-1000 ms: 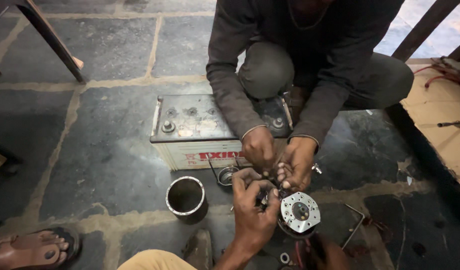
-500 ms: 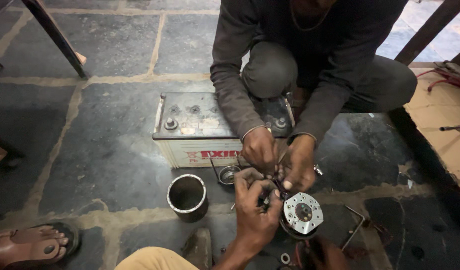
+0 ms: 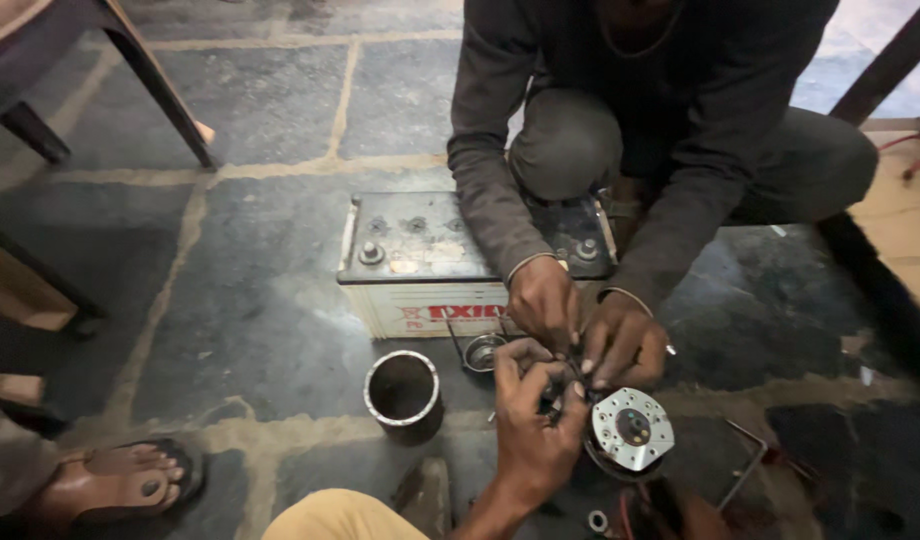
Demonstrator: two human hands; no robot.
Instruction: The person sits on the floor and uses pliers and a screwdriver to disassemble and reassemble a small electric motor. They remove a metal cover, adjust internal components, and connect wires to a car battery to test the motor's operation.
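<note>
My left hand (image 3: pixel 528 425) reaches up from the bottom edge, its fingers pinched on a small dark part (image 3: pixel 557 393) beside a round silver metal plate (image 3: pixel 632 430) with holes and a dark centre. A person squatting opposite has both hands (image 3: pixel 585 325) on the same small part, touching my fingertips. My right hand (image 3: pixel 702 515) shows only as a sliver at the bottom edge under the plate, and its grip is hidden.
A dusty car battery (image 3: pixel 420 250) lies on the stone floor behind the hands. An open metal cylinder (image 3: pixel 403 395) stands to the left, with a small round ring part (image 3: pixel 480 350) beside it. A bent metal rod (image 3: pixel 745 470), a sandalled foot (image 3: pixel 110 480) and a chair leg (image 3: pixel 160 95) are nearby.
The hands stay clustered on the small part by the round plate. My fingers shift slightly on it, and the view has drifted a little.
</note>
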